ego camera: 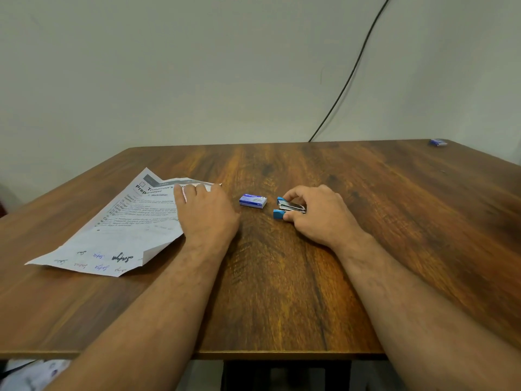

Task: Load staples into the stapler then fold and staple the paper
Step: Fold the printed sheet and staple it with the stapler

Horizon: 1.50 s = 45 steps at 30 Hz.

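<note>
Head view: right hand (pixel 318 213) grips stapler (pixel 290 208) (mid-table); left hand (pixel 205 210) flat on paper (pixel 121 230).

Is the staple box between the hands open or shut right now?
Shut: the staple box lies flat on the table, no drawer pulled out, no staples showing.

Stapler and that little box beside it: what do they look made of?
Stapler: blue plastic ends, matte, around a shiny metal middle that catches the light; the right hand covers the rest. Box: probably thin printed cardboard, blue and white, with sharp folded edges. Table: wood-grain top, possibly laminate.
</note>
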{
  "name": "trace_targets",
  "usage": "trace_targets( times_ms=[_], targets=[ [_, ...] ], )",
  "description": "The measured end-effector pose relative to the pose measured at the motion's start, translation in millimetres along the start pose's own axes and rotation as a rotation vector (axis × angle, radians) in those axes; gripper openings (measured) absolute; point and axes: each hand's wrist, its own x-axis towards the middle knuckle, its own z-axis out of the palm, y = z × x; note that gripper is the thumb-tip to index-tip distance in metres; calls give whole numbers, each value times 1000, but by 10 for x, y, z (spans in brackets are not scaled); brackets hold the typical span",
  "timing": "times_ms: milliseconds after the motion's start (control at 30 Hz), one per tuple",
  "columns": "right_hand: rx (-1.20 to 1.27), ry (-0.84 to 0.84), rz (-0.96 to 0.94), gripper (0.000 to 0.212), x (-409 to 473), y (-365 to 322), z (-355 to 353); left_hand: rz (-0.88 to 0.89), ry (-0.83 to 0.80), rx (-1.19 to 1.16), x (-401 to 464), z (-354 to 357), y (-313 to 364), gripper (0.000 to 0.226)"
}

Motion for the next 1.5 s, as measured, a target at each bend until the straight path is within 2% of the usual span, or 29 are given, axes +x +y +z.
trace_targets(
  times_ms=[133, 233, 367, 500, 667, 833, 1000, 1100, 1167, 1233, 1333, 1433, 1500],
  targets=[
    [-33, -9, -23, 35, 34, 39, 56, -126, -151, -128, -18, -25, 12, 36],
    [-28, 24, -62, 30, 35, 38, 74, -168, -162, -258, -17, -39, -19, 36],
    [-22, 165, -126, 14, 12, 5, 88, -234, -188, -198, 17, -32, -66, 45],
    [-22, 175, -154, 8, -20, -9, 57, -256, -217, -166, 13, -45, -99, 41],
    [-24, 171, -204, 7, -79, -79, 22, -138, -92, -131, -70, -121, -112, 20],
    [29, 215, -208, 15, -109, -80, -48, -70, 165, -252, -124, -305, -93, 25],
    [202, 230, -83, 44, -95, -64, -114, 50, 398, -517, -133, -641, -42, 20],
    [364, 302, -19, 63, -96, -51, -141, 139, 573, -638, -68, -903, -15, 15],
    [474, 385, 17, 71, -86, -42, -146, 161, 631, -780, 4, -1092, 2, 14],
    [602, 445, 42, 74, -69, -35, -141, 114, 593, -974, 147, -1197, 6, 15],
    [864, 399, 54, 76, -88, -47, -187, -72, 296, -1251, 381, -1163, -21, 19],
    [1034, 338, 74, 54, -88, -47, -241, -229, 29, -1465, 429, -989, -60, 20],
    [1168, 261, 125, 35, -61, -46, -263, -245, -7, -1422, 397, -867, -71, 25]
  ],
)
